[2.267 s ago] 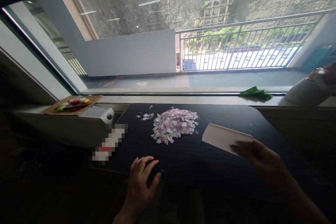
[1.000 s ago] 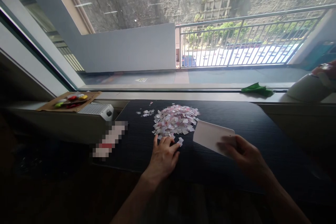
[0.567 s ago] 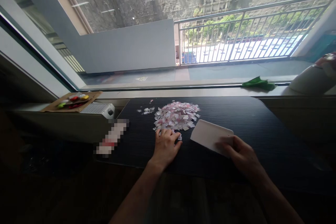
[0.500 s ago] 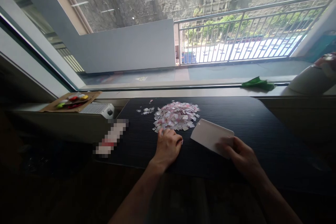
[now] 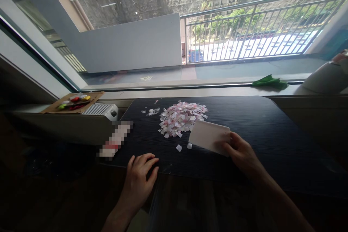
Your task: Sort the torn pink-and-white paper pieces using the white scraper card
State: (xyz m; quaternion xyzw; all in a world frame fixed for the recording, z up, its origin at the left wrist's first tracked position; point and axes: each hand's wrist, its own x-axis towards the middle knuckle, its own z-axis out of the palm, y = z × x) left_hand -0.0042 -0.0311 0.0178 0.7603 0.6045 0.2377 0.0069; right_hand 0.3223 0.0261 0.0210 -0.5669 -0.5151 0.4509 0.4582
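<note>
My right hand (image 5: 240, 149) is closed on the right end of a flat, white, rectangular piece (image 5: 208, 136) with rounded corners, perhaps a shallow tray or lid. Tilted, it is held at the near right side of a heap of small paper scraps (image 5: 182, 117), white with pinkish marks. Two loose scraps, one being a white paper bit (image 5: 178, 148), lie in front of the heap. My left hand (image 5: 141, 172) rests at the near edge of the black table (image 5: 258, 123), palm down with fingers apart and nothing seen in it.
A few stray scraps (image 5: 152, 111) lie left of the heap. At the table's left edge is a pixelated strip (image 5: 116, 139). Beyond stand a white heater-like box (image 5: 102, 111) and cardboard (image 5: 54, 105) with colourful items. A green cloth (image 5: 269, 82) lies on the windowsill.
My left hand has drawn back from the heap toward the lower left, its fingers spreading. Two scraps now show in front of the heap. My right hand has brought the white piece left, against the heap.
</note>
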